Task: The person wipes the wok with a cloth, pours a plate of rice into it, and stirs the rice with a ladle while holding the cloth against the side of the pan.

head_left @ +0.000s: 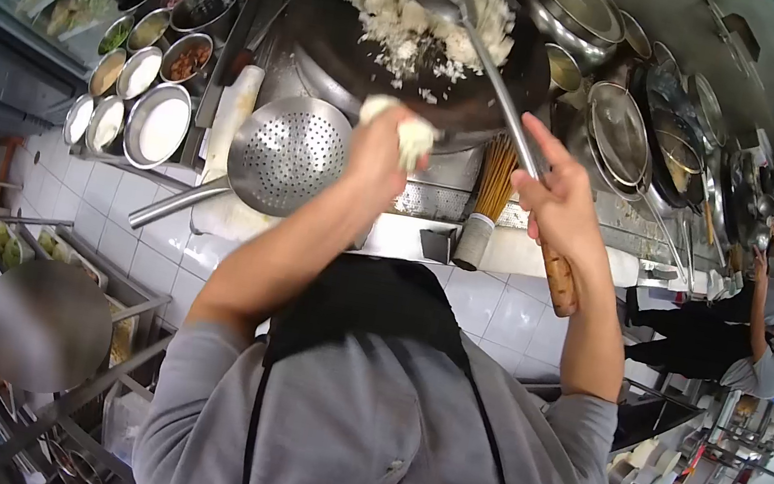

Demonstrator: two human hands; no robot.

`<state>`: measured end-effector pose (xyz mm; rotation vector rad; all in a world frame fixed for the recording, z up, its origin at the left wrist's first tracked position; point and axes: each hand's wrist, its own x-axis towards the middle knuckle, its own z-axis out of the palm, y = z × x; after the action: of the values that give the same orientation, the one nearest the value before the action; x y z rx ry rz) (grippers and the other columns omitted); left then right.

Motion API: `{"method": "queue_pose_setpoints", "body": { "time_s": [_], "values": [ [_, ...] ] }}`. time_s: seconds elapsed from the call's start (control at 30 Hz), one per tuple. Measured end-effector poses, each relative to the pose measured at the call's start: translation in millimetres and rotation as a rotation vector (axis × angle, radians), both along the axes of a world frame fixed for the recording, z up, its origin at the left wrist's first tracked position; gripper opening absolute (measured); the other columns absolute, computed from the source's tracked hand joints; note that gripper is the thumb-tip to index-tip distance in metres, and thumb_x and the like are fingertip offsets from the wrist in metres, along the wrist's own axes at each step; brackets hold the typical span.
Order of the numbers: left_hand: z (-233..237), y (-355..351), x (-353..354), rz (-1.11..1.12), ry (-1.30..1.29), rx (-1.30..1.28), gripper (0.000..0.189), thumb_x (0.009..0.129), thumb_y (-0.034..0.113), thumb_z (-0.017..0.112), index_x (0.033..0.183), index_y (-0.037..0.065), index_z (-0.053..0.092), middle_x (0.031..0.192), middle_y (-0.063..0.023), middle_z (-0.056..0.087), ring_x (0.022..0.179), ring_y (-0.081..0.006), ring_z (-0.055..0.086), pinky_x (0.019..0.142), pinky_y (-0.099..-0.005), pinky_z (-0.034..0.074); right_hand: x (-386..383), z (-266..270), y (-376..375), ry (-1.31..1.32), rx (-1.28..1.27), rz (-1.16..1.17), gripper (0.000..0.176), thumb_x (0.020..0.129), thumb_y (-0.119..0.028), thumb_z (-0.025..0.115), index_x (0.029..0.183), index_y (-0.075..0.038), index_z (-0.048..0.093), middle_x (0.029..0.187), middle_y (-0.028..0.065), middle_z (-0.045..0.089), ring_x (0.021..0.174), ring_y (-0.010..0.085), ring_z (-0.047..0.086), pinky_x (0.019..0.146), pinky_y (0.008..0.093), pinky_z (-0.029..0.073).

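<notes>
My left hand [376, 155] is closed round a bunched pale cloth [415, 139] at the near edge of a dark wok [332, 46]. Whether the cloth touches the rim is hard to tell. White rice [390, 7] lies heaped in the far part of the wok. My right hand [566, 208] grips a long metal ladle [499, 83] with a wooden handle, its index finger stretched along the shaft. The ladle's bowl rests among the rice. Between my hands, a bamboo wok brush [492, 190] stands by the stove's front edge.
A perforated strainer [287, 155] sits left of my left hand, its handle jutting over the edge. Seasoning bowls [158, 127] cluster further left. Metal pots [578, 7] and mesh strainers [619, 135] line the right side. Co-workers [762, 352] stand far right.
</notes>
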<state>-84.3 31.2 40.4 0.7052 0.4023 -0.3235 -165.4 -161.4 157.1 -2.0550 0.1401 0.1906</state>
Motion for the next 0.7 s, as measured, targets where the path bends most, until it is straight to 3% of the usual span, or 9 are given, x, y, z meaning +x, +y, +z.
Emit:
{"method": "queue_pose_setpoints", "body": {
  "time_s": [0.1,0.17,0.23,0.27,0.37,0.4,0.43,0.5,0.7],
  "values": [
    [-23.6,-5.1,56.7,-0.032,0.047,0.055,0.011,0.084,0.013,0.057,0.082,0.002,0.059,0.074,-0.0123,0.063,0.056,-0.0210,0.060,0.040,-0.0322,0.047,15.2,17.3,-11.4,0.009,0.361,-0.031,0.056,0.087,-0.009,0.056,0.141,-0.008,0.043,0.071,0.0122,0.064,0.040,0.0096,0.048,0.036,0.0218,0.038],
    [-34.1,-3.0,71.1,-0.061,0.062,0.099,0.010,0.083,0.013,0.058,0.084,0.002,0.059,0.074,-0.0119,0.063,0.056,-0.0213,0.060,0.041,-0.0324,0.047,42.5,13.5,-44.7,-0.055,1.054,0.270,0.060,0.086,-0.013,0.054,0.141,0.002,0.036,0.085,0.0192,0.067,0.045,0.0135,0.056,0.036,0.0198,0.041],
    [-47.8,-2.1,79.3,-0.069,0.064,0.107,0.010,0.083,0.013,0.059,0.085,0.003,0.059,0.075,-0.0116,0.063,0.058,-0.0216,0.061,0.041,-0.0328,0.048,59.5,19.1,-50.2,-0.249,1.106,0.225,0.061,0.084,-0.014,0.055,0.141,0.001,0.037,0.098,0.0215,0.065,0.059,0.0160,0.062,0.047,0.0230,0.048],
    [-50.8,-2.1,81.8,-0.074,0.068,0.113,0.010,0.083,0.013,0.059,0.085,0.003,0.059,0.075,-0.0116,0.063,0.058,-0.0216,0.061,0.041,-0.0328,0.048,66.3,28.2,-45.1,-0.315,0.976,0.244,0.064,0.086,-0.020,0.057,0.142,0.001,0.035,0.106,0.0185,0.062,0.077,0.0186,0.063,0.062,0.0278,0.052],
    [-50.3,-1.4,85.4,-0.095,0.074,0.130,0.009,0.082,0.012,0.059,0.087,0.004,0.059,0.075,-0.0110,0.063,0.058,-0.0215,0.061,0.041,-0.0329,0.049,120.5,3.5,-37.9,-0.840,0.146,-0.108,0.025,0.084,-0.012,0.067,0.105,0.000,0.062,0.101,0.0078,0.063,0.093,0.0194,0.059,0.079,0.0341,0.051],
    [-50.0,-0.4,84.3,-0.112,0.067,0.126,0.008,0.082,0.011,0.059,0.087,0.004,0.059,0.075,-0.0107,0.063,0.058,-0.0215,0.061,0.042,-0.0329,0.050,143.5,-4.7,-22.3,-1.086,0.501,-0.175,0.010,0.086,-0.007,0.067,0.082,-0.001,0.060,0.091,0.0069,0.063,0.086,0.0179,0.061,0.079,0.0345,0.051],
    [-50.0,0.7,84.2,-0.128,0.062,0.122,0.008,0.082,0.011,0.059,0.087,0.005,0.059,0.075,-0.0104,0.063,0.058,-0.0215,0.061,0.042,-0.0329,0.050,155.4,0.4,-1.6,-1.195,0.583,-0.170,0.017,0.089,-0.012,0.067,0.078,-0.002,0.058,0.076,0.0063,0.061,0.069,0.0176,0.061,0.069,0.0330,0.053],
    [-53.4,3.3,81.5,-0.148,0.045,0.111,0.011,0.082,0.013,0.061,0.088,0.004,0.059,0.077,-0.0107,0.064,0.061,-0.0213,0.063,0.043,-0.0332,0.051,185.9,17.9,13.4,-1.071,0.469,-0.084,0.027,0.087,-0.016,0.070,0.069,-0.005,0.054,0.054,0.0026,0.052,0.045,0.0127,0.051,0.044,0.0272,0.044],
    [-28.1,23.3,44.2,-0.254,0.050,0.090,0.021,0.081,0.016,0.068,0.095,0.003,0.059,0.081,-0.0113,0.065,0.066,-0.0205,0.065,0.053,-0.0346,0.055,163.9,122.1,49.1,-1.278,0.659,0.086,0.023,0.087,-0.011,0.069,0.070,-0.006,0.054,0.047,0.0005,0.044,0.037,0.0105,0.040,0.038,0.0282,0.036]
  ]
}}
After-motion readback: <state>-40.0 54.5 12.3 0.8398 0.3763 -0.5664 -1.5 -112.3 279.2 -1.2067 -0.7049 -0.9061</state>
